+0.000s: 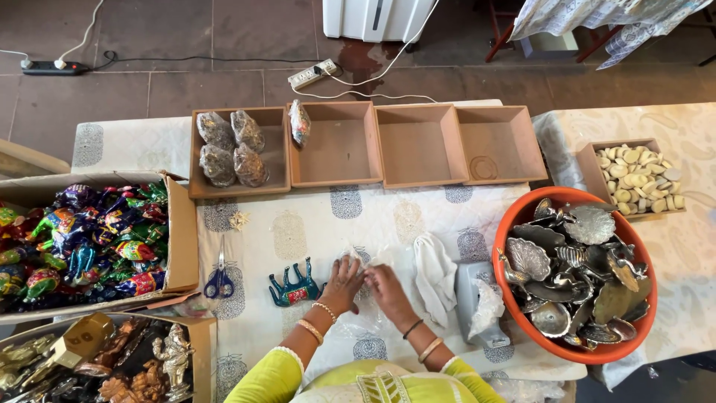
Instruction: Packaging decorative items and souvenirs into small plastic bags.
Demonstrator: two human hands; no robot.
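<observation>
- Clear plastic film, a thin bag [363, 257], is lying on the patterned cloth of the counter [313, 224], and both hands are pressing on it: the left hand [343, 282] and the right hand [385, 287] are meeting at its near edge, fingers [347, 265] curled and pinching the film, though how firmly I cannot tell.
- The film is looking slippery and nearly invisible, so it could be tearing or sliding out of the pinch.
- A blue painted elephant figure [295, 286] is standing just beside the left hand; a sideways nudge could be tipping it.
- Scissors [219, 280] are lying further left, a white cloth [435, 275] just right.
- An orange basin [579, 353] of metal trays is crowding the right side; wooden boxes [368, 145] are lining the far edge.
</observation>
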